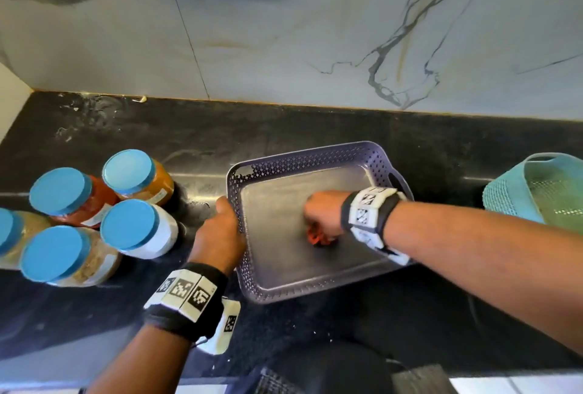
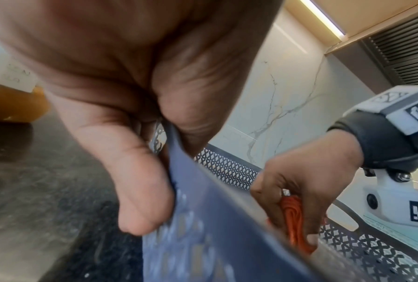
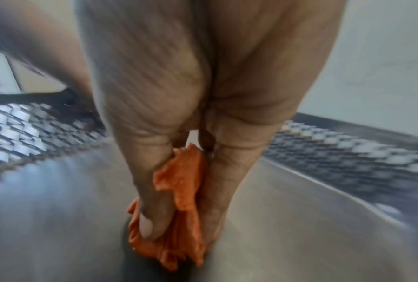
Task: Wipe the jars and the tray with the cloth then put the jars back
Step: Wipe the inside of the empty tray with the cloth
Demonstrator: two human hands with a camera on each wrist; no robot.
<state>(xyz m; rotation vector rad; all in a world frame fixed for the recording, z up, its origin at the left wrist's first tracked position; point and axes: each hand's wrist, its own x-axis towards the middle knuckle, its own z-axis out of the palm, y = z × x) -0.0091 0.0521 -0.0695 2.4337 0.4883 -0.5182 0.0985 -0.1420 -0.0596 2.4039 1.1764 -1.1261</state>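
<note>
The orange cloth (image 3: 178, 206) sits bunched on the bare floor of the purple tray (image 1: 315, 157), near its middle. The right hand (image 1: 323, 212) grips it from above: in the right wrist view the thumb and fingers (image 3: 152, 215) curl round the crumpled fabric and press it down against the tray's smooth bottom. The left wrist view shows the same cloth (image 2: 293, 219) poking out between the curled fingers of that hand (image 2: 304, 183).

The tray stands on the black countertop (image 1: 347, 128), its perforated walls upright and a handle slot in its right end. The left hand (image 1: 220, 229) holds its left wall; close up, the thumb and fingers (image 2: 135, 187) pinch the rim (image 2: 191, 183) between them, thumb outside.

Five jars with blue lids stand together on the counter to the left of the tray, well clear of it: an orange-filled jar (image 1: 138, 177) at the back, a red one (image 1: 72, 196) beside it, a white one (image 1: 138, 229) nearest the tray, a brownish one (image 1: 69, 256) in front and another (image 1: 12, 232) cut off by the left edge.

A teal mesh basket (image 1: 504, 194) stands at the counter's right end, apart from the tray. A marble-patterned wall (image 1: 284, 46) rises behind.
</note>
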